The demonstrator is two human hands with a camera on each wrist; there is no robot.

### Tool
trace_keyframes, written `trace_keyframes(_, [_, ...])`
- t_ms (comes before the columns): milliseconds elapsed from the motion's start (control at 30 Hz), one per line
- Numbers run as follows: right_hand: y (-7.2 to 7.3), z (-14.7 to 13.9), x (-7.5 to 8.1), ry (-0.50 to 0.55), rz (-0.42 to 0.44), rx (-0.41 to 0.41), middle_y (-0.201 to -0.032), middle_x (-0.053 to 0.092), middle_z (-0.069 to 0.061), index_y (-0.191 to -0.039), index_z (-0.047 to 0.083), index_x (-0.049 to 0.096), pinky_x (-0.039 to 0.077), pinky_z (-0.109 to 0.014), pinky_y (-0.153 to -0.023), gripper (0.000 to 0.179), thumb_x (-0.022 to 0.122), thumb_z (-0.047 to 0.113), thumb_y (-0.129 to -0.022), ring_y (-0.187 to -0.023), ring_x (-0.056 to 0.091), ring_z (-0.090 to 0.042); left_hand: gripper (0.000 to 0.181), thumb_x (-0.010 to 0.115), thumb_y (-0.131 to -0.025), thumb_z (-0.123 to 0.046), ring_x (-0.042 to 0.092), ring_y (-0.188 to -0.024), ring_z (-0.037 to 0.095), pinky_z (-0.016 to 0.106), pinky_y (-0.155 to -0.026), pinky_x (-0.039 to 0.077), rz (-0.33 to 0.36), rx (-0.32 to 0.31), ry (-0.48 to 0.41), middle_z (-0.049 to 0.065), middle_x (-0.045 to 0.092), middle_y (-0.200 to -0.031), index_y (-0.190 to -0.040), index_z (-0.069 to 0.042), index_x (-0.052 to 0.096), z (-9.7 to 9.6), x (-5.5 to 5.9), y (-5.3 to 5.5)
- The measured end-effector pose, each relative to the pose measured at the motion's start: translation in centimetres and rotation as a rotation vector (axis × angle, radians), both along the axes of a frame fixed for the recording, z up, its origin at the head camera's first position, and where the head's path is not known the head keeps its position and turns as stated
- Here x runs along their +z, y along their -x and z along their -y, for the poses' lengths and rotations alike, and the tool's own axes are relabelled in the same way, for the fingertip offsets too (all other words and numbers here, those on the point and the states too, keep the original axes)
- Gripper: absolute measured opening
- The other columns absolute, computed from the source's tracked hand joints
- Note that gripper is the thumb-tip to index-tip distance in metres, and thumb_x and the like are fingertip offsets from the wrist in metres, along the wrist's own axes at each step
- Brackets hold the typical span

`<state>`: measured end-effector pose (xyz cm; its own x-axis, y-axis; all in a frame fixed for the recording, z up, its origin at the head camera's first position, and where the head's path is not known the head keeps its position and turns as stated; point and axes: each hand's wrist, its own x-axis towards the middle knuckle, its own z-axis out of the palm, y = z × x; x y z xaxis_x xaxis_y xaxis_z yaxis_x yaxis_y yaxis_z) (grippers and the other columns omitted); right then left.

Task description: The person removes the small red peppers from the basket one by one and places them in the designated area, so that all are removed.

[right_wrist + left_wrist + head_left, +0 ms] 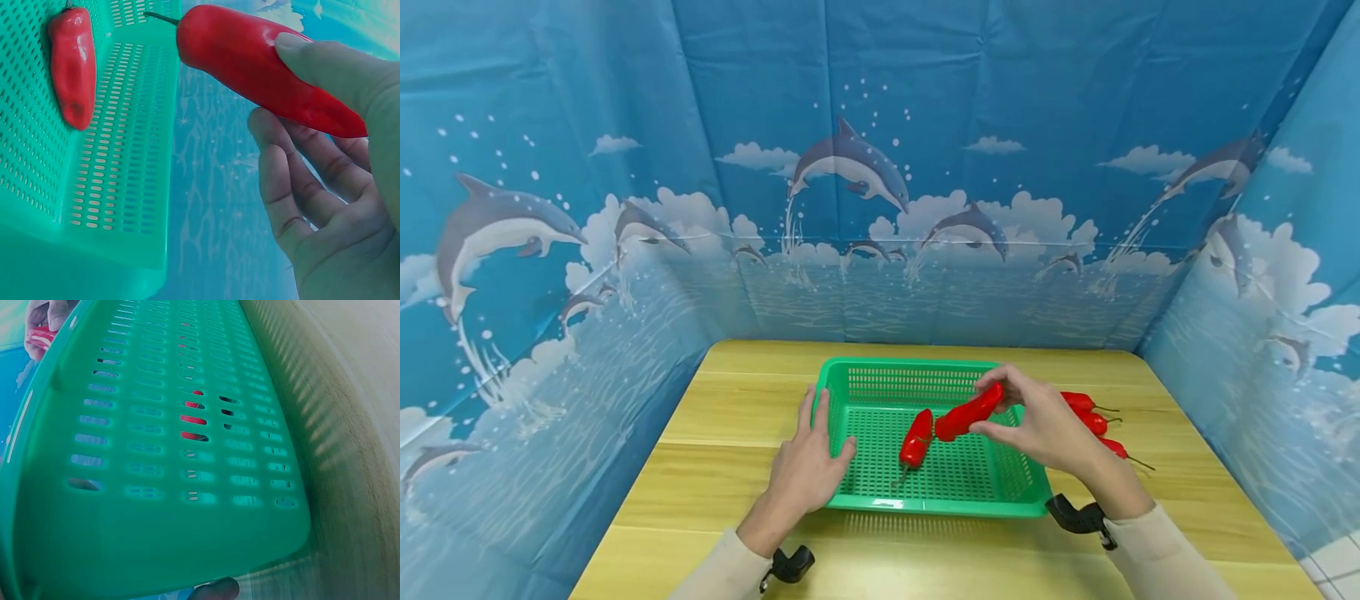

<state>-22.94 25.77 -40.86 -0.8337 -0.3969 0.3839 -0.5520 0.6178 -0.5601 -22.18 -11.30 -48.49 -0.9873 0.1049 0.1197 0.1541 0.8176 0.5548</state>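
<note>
A green perforated plastic basket (925, 505) stands on the table. My right hand (1048, 425) pinches a red pepper (968, 415) between thumb and fingers, above the right half of the basket. In the right wrist view this pepper (250, 56) is tilted, its green stem pointing away from the palm. A second red pepper (916, 442) lies on the basket's floor; its stem points toward me. At the basket's left rim my left hand (805, 471) rests with its fingers extended. The left wrist view shows mainly the basket's outer wall (156, 544) and one fingertip (219, 590).
Several more red peppers (1093, 423) lie on the table right of the basket, partly hidden behind my right hand. The wooden table (700, 467) is enclosed at the back and sides by a blue dolphin-print curtain (925, 292).
</note>
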Motion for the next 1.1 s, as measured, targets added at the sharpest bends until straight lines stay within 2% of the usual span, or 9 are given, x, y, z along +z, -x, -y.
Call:
trace_keyframes(200, [0.0,-0.4,-0.4,0.043,-0.053,-0.032,-0.121,0.084,-0.002,-0.137,0.009,0.069,0.067,-0.027,-0.082,0.058,0.103,0.013,-0.090,-0.092,0.076,-0.004,0.096,0.066,-0.115,-0.045,0.041,-0.041,0.015,0.031,-0.041,0.036,-0.006,0.007,0.004,0.014,0.007,-0.199,-0.188,-0.008,0.017,0.1,-0.2,0.1])
trace_keyframes(400, [-0.2,-0.9,-0.4,0.058,-0.132,-0.035,-0.118,0.087,0.004,-0.136,0.014,0.077,0.065,-0.024,-0.078,0.054,0.103,0.011,-0.088,-0.090,0.075,-0.004,0.096,0.066,-0.115,-0.045,0.041,-0.041,0.015,0.031,-0.040,0.037,-0.001,0.011,-0.006,0.014,0.008,-0.199,-0.188,-0.008,0.018,0.0,-0.1,0.0])
trace_keyframes(567, [-0.3,-1.2,-0.1,0.076,-0.140,-0.023,-0.121,0.087,0.006,-0.145,0.019,0.079,0.065,-0.021,-0.083,0.058,0.100,0.011,-0.091,-0.093,0.078,-0.008,0.095,0.068,-0.115,-0.044,0.041,-0.041,0.015,0.031,-0.040,0.036,-0.003,0.009,-0.018,0.014,0.008,-0.199,-0.188,-0.007,0.019,0.0,0.0,-0.1])
trace_keyframes(667, [-0.5,-1.4,0.3,0.085,-0.133,-0.011,-0.126,0.088,0.004,-0.153,0.021,0.077,0.065,-0.018,-0.088,0.064,0.098,0.010,-0.094,-0.098,0.079,-0.007,0.095,0.068,-0.114,-0.043,0.040,-0.041,0.015,0.030,-0.040,0.035,-0.003,0.013,-0.014,0.013,0.007,-0.199,-0.188,-0.008,0.019,0.0,0.1,-0.2])
trace_keyframes(867, [-0.9,-1.8,0.8,0.098,-0.141,0.014,-0.128,0.086,-0.004,-0.168,0.014,0.064,0.062,-0.010,-0.097,0.081,0.094,0.001,-0.095,-0.105,0.082,-0.004,0.096,0.067,-0.114,-0.045,0.039,-0.041,0.015,0.030,-0.040,0.035,0.000,0.011,-0.014,0.012,0.007,-0.199,-0.188,-0.009,0.018,0.0,0.0,-0.2])
trace_keyframes(1000, [-1.1,-2.1,1.1,0.142,-0.128,0.010,-0.127,0.085,-0.011,-0.167,0.009,0.062,0.063,-0.011,-0.097,0.081,0.093,-0.005,-0.093,-0.109,0.081,0.000,0.096,0.066,-0.115,-0.045,0.039,-0.041,0.015,0.030,-0.040,0.036,0.008,0.011,-0.010,0.012,0.007,-0.199,-0.188,-0.009,0.017,0.1,-0.1,-0.2])
trace_keyframes(1100, [-1.3,-2.4,1.3,0.165,-0.127,-0.001,-0.128,0.084,-0.014,-0.157,0.005,0.064,0.064,-0.012,-0.095,0.073,0.093,-0.008,-0.092,-0.108,0.079,0.002,0.096,0.066,-0.114,-0.046,0.038,-0.042,0.014,0.030,-0.040,0.036,0.010,0.012,-0.012,0.013,0.007,-0.199,-0.188,-0.009,0.017,0.1,-0.1,-0.2])
